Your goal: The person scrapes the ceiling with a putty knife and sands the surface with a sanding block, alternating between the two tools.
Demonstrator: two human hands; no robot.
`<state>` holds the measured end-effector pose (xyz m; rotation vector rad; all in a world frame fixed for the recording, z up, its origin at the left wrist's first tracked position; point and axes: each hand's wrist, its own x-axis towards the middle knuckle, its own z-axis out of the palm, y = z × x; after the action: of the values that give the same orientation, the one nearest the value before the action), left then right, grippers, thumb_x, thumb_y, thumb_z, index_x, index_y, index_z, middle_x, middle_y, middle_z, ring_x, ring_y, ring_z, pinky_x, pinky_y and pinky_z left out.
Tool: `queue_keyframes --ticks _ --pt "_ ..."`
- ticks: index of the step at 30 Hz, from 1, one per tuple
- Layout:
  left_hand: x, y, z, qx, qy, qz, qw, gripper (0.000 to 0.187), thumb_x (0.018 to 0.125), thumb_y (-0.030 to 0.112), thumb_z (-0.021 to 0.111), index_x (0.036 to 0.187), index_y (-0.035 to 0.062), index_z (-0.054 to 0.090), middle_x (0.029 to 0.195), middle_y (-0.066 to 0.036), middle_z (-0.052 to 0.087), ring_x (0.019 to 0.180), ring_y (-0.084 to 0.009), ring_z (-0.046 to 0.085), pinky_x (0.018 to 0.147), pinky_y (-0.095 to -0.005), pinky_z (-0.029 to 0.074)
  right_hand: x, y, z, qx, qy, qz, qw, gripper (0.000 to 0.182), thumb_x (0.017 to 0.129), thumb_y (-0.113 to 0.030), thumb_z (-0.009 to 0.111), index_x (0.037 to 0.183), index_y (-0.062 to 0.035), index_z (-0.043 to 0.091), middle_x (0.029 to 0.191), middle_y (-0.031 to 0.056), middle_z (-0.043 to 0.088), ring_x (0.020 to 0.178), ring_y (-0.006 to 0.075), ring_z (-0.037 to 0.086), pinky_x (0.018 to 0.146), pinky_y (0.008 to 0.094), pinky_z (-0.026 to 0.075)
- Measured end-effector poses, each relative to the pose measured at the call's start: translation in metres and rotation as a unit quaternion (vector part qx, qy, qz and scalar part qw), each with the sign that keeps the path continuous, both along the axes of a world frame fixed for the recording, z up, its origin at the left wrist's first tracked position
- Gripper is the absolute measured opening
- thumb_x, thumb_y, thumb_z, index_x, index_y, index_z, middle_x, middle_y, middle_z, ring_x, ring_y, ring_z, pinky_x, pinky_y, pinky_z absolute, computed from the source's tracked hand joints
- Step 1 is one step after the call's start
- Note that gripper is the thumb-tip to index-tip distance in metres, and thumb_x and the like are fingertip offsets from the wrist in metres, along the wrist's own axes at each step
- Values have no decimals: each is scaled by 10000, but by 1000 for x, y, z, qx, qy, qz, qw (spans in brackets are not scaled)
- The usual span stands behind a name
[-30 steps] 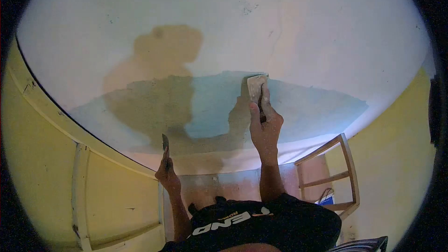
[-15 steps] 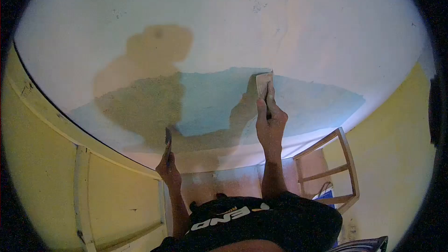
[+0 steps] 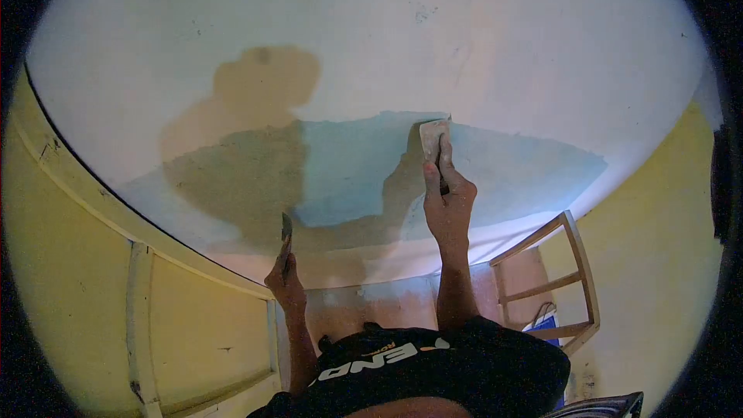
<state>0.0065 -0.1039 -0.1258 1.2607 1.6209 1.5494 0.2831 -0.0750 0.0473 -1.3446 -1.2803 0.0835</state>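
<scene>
My right hand [image 3: 450, 205] grips a wide, pale-coated putty knife [image 3: 434, 139], fingers stretched along its blade. The blade's far edge lies against the light surface in front of me, at the upper border of a blue-green patch [image 3: 340, 162]. My left hand [image 3: 285, 282], lower and to the left, is closed round a second putty knife [image 3: 287, 226]. That one is turned nearly edge-on, its dark blade pointing up and seemingly apart from the surface. Whether it carries any paste cannot be seen.
White surface [image 3: 526, 46] surrounds the patch, with my shadow across its left part. Yellow panels with framing [image 3: 139, 317] stand at left. On the right are a wooden frame with rungs [image 3: 576, 275], a blue item [image 3: 544, 325] and a dark curved object [image 3: 600, 406].
My right hand and its putty knife have shifted very slightly left. The left hand has moved a little to the right, its knife tilting somewhat.
</scene>
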Motion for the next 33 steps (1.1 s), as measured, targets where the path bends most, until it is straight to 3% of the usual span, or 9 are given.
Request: queue_keyframes --ticks 2,5,8,14,20,23,26,29,33 --pt "2 4 -18 77 -24 5 997 331 1005 33 596 1328 12 665 1064 -70 748 902 -85 607 811 -265 505 -1 4 4 13 -2 -3 1000 460 1028 -179 609 1442 4 533 632 -17 365 607 56 344 529 233 315" --pt "1 1 -15 92 -73 -27 993 329 995 5 599 1317 -16 665 1027 -54 735 873 -73 581 775 -250 491 0 0 1 9 -4 -10 1000 462 1028 -182 610 1444 3 532 637 -26 376 610 56 344 532 232 318" --pt "0 -6 -10 23 -41 -15 999 379 1003 141 619 1319 -68 637 1055 -76 714 935 -128 589 854 -313 500 -6 4 4 22 17 -7 1000 468 1029 -186 611 1448 5 528 642 -36 388 610 56 345 534 234 323" --pt "0 -5 -12 95 -49 -14 994 377 991 123 642 1318 -64 642 1086 -81 716 965 -124 602 860 -301 505 -10 1 11 -5 33 -8 999 472 1022 -178 615 1456 -14 527 643 -30 404 610 57 351 540 232 339" --pt "-3 -12 -1 10 -52 -27 998 379 980 80 651 1323 -80 629 1232 -106 704 1053 -136 623 916 -302 504 -15 4 9 14 -10 -42 999 476 1015 -182 625 1446 -5 529 615 5 397 601 58 360 523 245 337" --pt "-2 -9 -12 41 -87 -44 994 349 995 1 583 1336 7 655 1260 -95 718 1081 -105 624 992 -296 476 -19 4 8 20 -6 -56 998 467 1012 -176 626 1433 4 538 613 4 396 601 58 365 521 251 341" --pt "-5 -9 -19 34 -62 -33 997 346 1002 20 583 1341 17 654 1272 -105 714 1060 -103 628 958 -289 485 -20 6 3 21 4 -42 999 460 1011 -172 627 1428 4 543 615 -5 403 601 58 368 518 255 346" --pt "-3 -9 -19 80 -105 -35 991 363 997 102 631 1322 -60 638 1209 -125 725 1059 -166 641 942 -329 506 -24 13 -4 24 15 -44 999 457 1012 -174 629 1426 0 544 615 -14 410 596 56 369 511 256 347" --pt "-4 -17 -3 34 -29 -31 999 365 1000 120 628 1314 -65 639 1211 -136 727 1054 -170 649 945 -334 506 -20 9 -7 4 -19 -46 999 438 1017 -173 624 1420 -15 554 615 -18 401 591 48 372 504 250 348"
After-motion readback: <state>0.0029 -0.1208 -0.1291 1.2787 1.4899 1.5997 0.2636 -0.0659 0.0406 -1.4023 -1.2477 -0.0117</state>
